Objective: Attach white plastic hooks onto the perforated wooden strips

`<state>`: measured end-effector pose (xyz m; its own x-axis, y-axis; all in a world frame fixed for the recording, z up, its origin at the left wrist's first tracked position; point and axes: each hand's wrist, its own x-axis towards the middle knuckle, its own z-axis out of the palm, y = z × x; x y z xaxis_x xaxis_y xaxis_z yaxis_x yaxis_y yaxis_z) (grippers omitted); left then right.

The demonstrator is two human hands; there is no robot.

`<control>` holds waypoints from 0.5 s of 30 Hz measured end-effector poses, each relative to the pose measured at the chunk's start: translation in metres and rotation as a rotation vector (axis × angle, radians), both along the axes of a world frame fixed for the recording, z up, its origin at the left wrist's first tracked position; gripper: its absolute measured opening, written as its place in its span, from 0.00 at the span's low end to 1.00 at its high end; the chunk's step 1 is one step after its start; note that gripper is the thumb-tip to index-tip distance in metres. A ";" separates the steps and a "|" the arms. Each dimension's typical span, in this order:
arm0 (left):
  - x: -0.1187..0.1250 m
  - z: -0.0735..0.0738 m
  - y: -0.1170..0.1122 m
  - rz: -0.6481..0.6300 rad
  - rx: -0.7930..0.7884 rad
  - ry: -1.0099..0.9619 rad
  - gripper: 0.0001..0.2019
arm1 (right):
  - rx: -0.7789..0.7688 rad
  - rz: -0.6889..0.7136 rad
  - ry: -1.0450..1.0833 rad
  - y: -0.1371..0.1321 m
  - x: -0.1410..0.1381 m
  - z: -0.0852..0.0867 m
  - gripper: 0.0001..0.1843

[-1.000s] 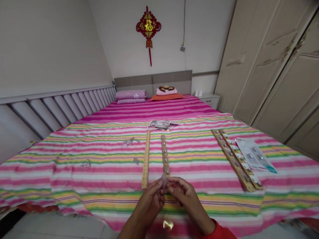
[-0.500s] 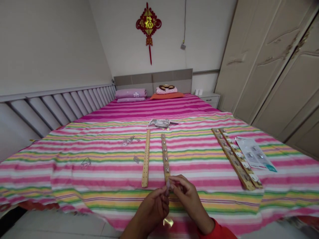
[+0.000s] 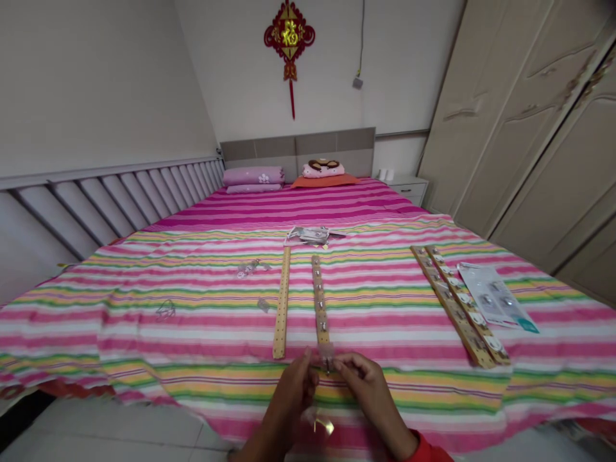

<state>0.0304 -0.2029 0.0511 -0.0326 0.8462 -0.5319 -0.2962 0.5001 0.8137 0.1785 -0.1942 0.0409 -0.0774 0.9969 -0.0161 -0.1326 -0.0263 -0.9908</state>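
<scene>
My left hand (image 3: 294, 390) and my right hand (image 3: 366, 385) meet at the near edge of the bed, both pinching a small clear packet (image 3: 326, 354) with something metallic in it. The packet sits just at the near end of a wooden strip (image 3: 318, 298) that carries a row of shiny studs. A second wooden strip (image 3: 282, 301), with holes only, lies parallel to its left. My right wrist shows a red sleeve.
A striped blanket (image 3: 192, 333) covers the bed. Two more studded strips (image 3: 459, 307) and a plastic packet (image 3: 495, 296) lie at the right. Small clear bags (image 3: 249, 269) lie left of the strips, and opened packets (image 3: 310, 236) further back. Wardrobe doors (image 3: 539, 128) stand right.
Both hands have moved down and slightly right with the clear packet, from above the studded strip's near end to just below it. The view has tipped a little downward.
</scene>
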 end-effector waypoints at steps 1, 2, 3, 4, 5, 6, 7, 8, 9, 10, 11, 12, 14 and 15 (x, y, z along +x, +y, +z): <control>0.000 -0.003 0.001 -0.002 0.104 0.105 0.21 | -0.043 -0.003 0.022 0.000 -0.001 -0.003 0.19; 0.000 -0.006 0.002 -0.009 0.203 0.180 0.20 | -0.077 -0.005 0.045 0.000 -0.003 -0.007 0.20; 0.000 -0.008 0.003 -0.016 0.283 0.225 0.18 | -0.105 -0.008 0.074 0.001 -0.004 -0.010 0.21; 0.000 -0.009 0.004 -0.018 0.330 0.247 0.17 | -0.130 -0.013 0.109 0.002 -0.005 -0.014 0.21; 0.000 -0.010 0.006 -0.016 0.349 0.252 0.16 | -0.150 -0.023 0.142 0.004 -0.006 -0.017 0.22; 0.000 -0.011 0.008 -0.018 0.343 0.247 0.16 | -0.166 -0.036 0.167 0.006 -0.007 -0.020 0.22; 0.001 -0.012 0.010 -0.016 0.328 0.238 0.16 | -0.175 -0.053 0.179 0.008 -0.007 -0.022 0.22; 0.001 -0.014 0.012 -0.010 0.312 0.228 0.16 | -0.181 -0.068 0.176 0.011 -0.008 -0.024 0.22; 0.002 -0.016 0.015 -0.001 0.299 0.220 0.17 | -0.183 -0.086 0.166 0.014 -0.008 -0.025 0.22; 0.002 -0.018 0.019 0.007 0.291 0.213 0.17 | -0.183 -0.102 0.153 0.017 -0.008 -0.026 0.22; 0.003 -0.020 0.022 0.014 0.289 0.209 0.17 | -0.179 -0.116 0.142 0.021 -0.008 -0.026 0.22; 0.003 -0.023 0.025 0.018 0.293 0.208 0.17 | -0.174 -0.128 0.135 0.024 -0.009 -0.026 0.22; 0.003 -0.027 0.032 0.012 0.303 0.215 0.16 | -0.163 -0.142 0.127 0.030 -0.010 -0.025 0.21; 0.003 -0.029 0.035 0.011 0.301 0.223 0.16 | -0.160 -0.144 0.121 0.033 -0.010 -0.025 0.20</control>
<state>0.0335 -0.1679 0.0223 -0.1292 0.9627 -0.2378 -0.0991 0.2261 0.9691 0.1685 -0.1610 0.0158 0.0540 0.9833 -0.1737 -0.2639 -0.1537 -0.9522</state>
